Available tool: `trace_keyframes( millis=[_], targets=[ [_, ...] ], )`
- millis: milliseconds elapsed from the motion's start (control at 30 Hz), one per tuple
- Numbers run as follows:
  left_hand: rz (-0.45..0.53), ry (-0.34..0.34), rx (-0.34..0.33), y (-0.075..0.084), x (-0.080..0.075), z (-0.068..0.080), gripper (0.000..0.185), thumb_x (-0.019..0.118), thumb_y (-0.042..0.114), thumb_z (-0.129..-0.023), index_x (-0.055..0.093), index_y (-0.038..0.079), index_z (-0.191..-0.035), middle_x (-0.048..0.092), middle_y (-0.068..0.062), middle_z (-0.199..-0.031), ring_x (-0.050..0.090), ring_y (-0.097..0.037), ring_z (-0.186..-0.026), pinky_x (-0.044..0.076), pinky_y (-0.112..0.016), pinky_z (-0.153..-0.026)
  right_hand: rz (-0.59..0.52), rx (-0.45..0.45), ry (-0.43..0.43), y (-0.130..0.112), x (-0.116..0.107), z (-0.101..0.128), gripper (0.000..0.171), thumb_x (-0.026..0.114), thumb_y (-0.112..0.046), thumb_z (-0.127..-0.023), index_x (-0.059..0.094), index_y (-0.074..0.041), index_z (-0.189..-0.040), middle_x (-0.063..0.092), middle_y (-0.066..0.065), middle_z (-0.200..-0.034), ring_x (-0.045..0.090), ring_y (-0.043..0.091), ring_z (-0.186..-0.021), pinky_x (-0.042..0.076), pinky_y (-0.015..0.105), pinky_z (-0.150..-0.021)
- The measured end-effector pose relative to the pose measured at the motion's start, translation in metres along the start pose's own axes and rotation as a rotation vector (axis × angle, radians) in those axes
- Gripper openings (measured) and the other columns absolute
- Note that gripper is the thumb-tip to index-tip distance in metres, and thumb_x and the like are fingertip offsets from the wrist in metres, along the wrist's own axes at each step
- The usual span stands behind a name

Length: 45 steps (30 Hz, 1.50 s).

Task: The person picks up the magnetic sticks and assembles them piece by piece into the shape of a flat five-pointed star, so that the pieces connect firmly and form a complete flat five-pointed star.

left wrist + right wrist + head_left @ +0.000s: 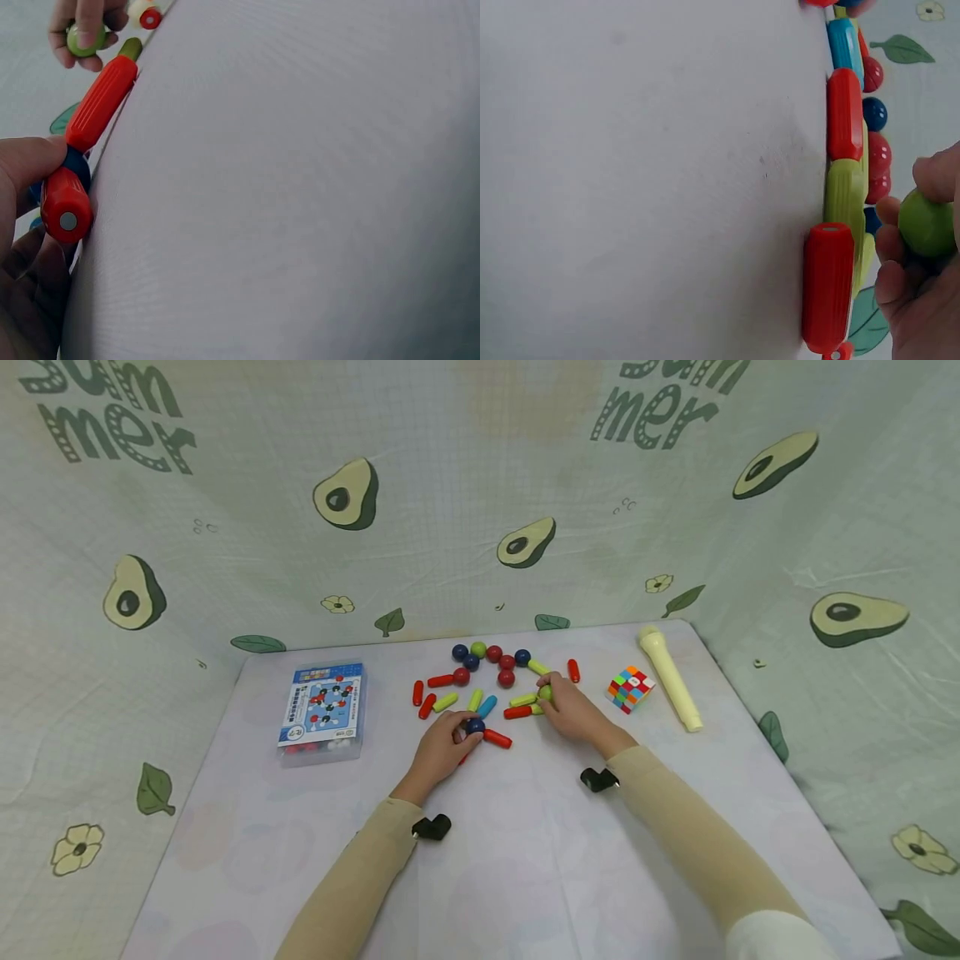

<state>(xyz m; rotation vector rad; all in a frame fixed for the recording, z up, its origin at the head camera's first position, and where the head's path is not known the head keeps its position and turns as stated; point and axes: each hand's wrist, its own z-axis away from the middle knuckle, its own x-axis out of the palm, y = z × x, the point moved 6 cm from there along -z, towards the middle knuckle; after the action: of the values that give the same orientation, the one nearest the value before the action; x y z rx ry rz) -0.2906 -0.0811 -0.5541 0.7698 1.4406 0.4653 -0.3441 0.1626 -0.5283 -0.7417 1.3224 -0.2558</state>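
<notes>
From the head view, the left hand [442, 747] rests on the table [525, 860] with its fingers curled round a dark blue ball [476, 725], which touches the end of a red stick [497, 738] lying on the cloth. The right hand [573, 710] pinches a green ball [545, 693] just beside a yellow-green stick [523, 700] and another red rod [517, 712]. Behind them lies a loose arc of red, blue and green balls [491, 658] and more short sticks. A boxed set [324, 706] sits well to the left; a colour cube [629, 688] and a cream torch [670, 677] lie to the right.

The left wrist view shows the thumb and fingers [26, 169] closed on the blue ball [75, 166] — a red stick [66, 206] joins it on the near side, a longer red one [101, 101] on the far side. The other hand's green ball [82, 41] shows at the top.

In the right wrist view the fingers [900, 255] grip the green ball [928, 223], close to a row of red, yellow-green and blue sticks [845, 157] on the table edge.
</notes>
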Motion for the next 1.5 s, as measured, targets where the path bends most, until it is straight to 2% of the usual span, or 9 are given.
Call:
trace_keyframes(
  millis=[167, 333, 433, 733, 1033, 1267, 1500],
  targets=[
    [-0.006, 0.001, 0.0, 0.0, 0.0, 0.0, 0.041, 0.073, 0.034, -0.095, 0.065, 0.021, -0.133, 0.055, 0.001, -0.099, 0.051, -0.015, -0.081, 0.042, -0.026, -0.065, -0.03, -0.019, 0.018, -0.003, 0.004, 0.013, 0.04, 0.063, -0.031, -0.102, 0.05, -0.009, -0.133, 0.058, 0.009, -0.114, 0.054, 0.025, -0.1, 0.05, 0.039, -0.09],
    [-0.002, -0.001, -0.006, 0.0, -0.001, 0.0, 0.04, 0.073, 0.034, -0.095, 0.065, 0.021, -0.133, 0.055, 0.001, -0.1, 0.051, -0.015, -0.081, 0.043, -0.027, -0.065, -0.043, -0.08, 0.009, -0.011, 0.012, 0.028, 0.038, 0.073, -0.024, -0.096, 0.06, -0.011, -0.13, 0.056, 0.006, -0.119, 0.053, 0.023, -0.099, 0.05, 0.037, -0.087],
    [-0.002, -0.004, -0.01, -0.002, 0.0, -0.001, 0.04, 0.073, 0.034, -0.095, 0.065, 0.022, -0.133, 0.055, 0.001, -0.1, 0.052, -0.016, -0.081, 0.044, -0.027, -0.065, -0.043, -0.078, -0.014, -0.016, 0.019, 0.036, 0.036, 0.075, -0.022, -0.094, 0.063, -0.013, -0.127, 0.054, 0.005, -0.12, 0.053, 0.021, -0.1, 0.051, 0.035, -0.088],
    [-0.002, -0.013, -0.02, -0.006, 0.001, -0.002, 0.039, 0.071, 0.035, -0.096, 0.065, 0.023, -0.133, 0.055, 0.0, -0.1, 0.052, -0.016, -0.081, 0.044, -0.027, -0.066, -0.079, -0.064, -0.047, -0.026, 0.042, 0.051, 0.039, 0.084, -0.031, -0.086, 0.063, -0.017, -0.116, 0.06, -0.005, -0.101, 0.056, 0.016, -0.089, 0.051, 0.032, -0.08],
    [0.021, -0.005, -0.004, -0.004, 0.0, -0.003, 0.039, 0.072, 0.035, -0.096, 0.067, 0.022, -0.132, 0.057, 0.0, -0.101, 0.052, -0.017, -0.081, 0.044, -0.028, -0.067, -0.089, -0.089, -0.009, -0.03, 0.054, 0.053, 0.044, 0.085, -0.033, -0.084, 0.062, -0.016, -0.117, 0.057, -0.005, -0.096, 0.053, 0.015, -0.086, 0.049, 0.031, -0.076],
    [0.031, -0.009, -0.008, -0.005, 0.0, -0.004, 0.038, 0.071, 0.036, -0.096, 0.067, 0.023, -0.132, 0.057, 0.0, -0.101, 0.052, -0.016, -0.082, 0.043, -0.028, -0.066, -0.094, -0.06, -0.002, -0.032, 0.053, 0.054, 0.046, 0.084, -0.03, -0.085, 0.061, -0.015, -0.121, 0.058, -0.004, -0.099, 0.054, 0.015, -0.088, 0.05, 0.031, -0.078],
    [0.035, -0.003, -0.015, -0.004, 0.0, -0.003, 0.039, 0.072, 0.036, -0.096, 0.067, 0.021, -0.132, 0.058, 0.001, -0.102, 0.052, -0.016, -0.081, 0.043, -0.027, -0.066, -0.08, -0.082, -0.019, -0.036, 0.053, 0.055, 0.042, 0.082, -0.031, -0.087, 0.062, -0.016, -0.121, 0.059, -0.006, -0.099, 0.055, 0.014, -0.088, 0.051, 0.031, -0.078]
  ],
)
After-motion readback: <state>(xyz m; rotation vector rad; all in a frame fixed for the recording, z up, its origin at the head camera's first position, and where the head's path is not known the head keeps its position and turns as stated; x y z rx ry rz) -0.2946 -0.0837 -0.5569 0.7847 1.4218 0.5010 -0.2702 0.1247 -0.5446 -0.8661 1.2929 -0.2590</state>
